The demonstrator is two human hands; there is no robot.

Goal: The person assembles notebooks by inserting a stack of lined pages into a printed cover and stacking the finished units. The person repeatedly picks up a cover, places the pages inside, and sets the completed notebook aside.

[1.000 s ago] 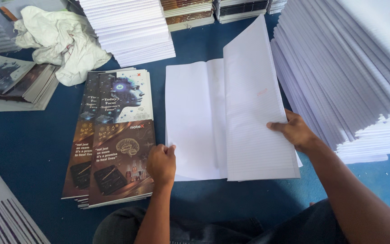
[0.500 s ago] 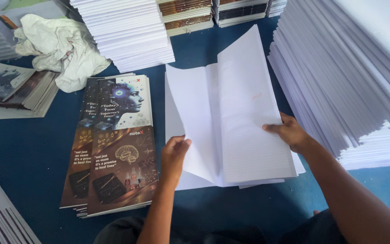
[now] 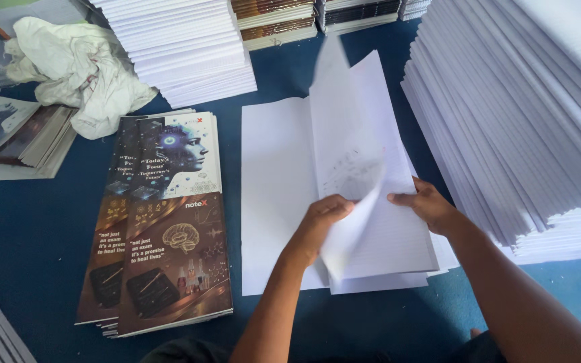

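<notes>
Blue surface [image 3: 28, 222] is seen from above, crowded on nearly every side with paper. A bundle of white ruled sheets [image 3: 277, 195] lies open near the middle, toward the near edge. The left hand [image 3: 324, 218] is closed on a few loose leaves [image 3: 351, 232] at their lower edge, thumb and fingers pinching them as they bend and blur in mid-turn. The right hand [image 3: 432, 205] is laid fairly flat, fingers together, on the right half of the bundle, pressing it down; nothing is gripped by it.

Just left of the bundle, a stack of printed covers [image 3: 163, 222] lies, dark brown and white, with its edges fanned slightly. A tall stack of white sheets [image 3: 519, 121] rises along the right edge, leaning in steps, and another white stack [image 3: 183, 47] stands at the far edge. A crumpled pale cloth [image 3: 75, 67] rests at the far left corner.

Risks, as judged: the pinched leaves could be creased or torn where they buckle at the left hand. Several sheets already jut out under the bundle's lower right corner, so alignment could be lost further. The stepped right-hand stack looks liable to slide if nudged by the right forearm.
</notes>
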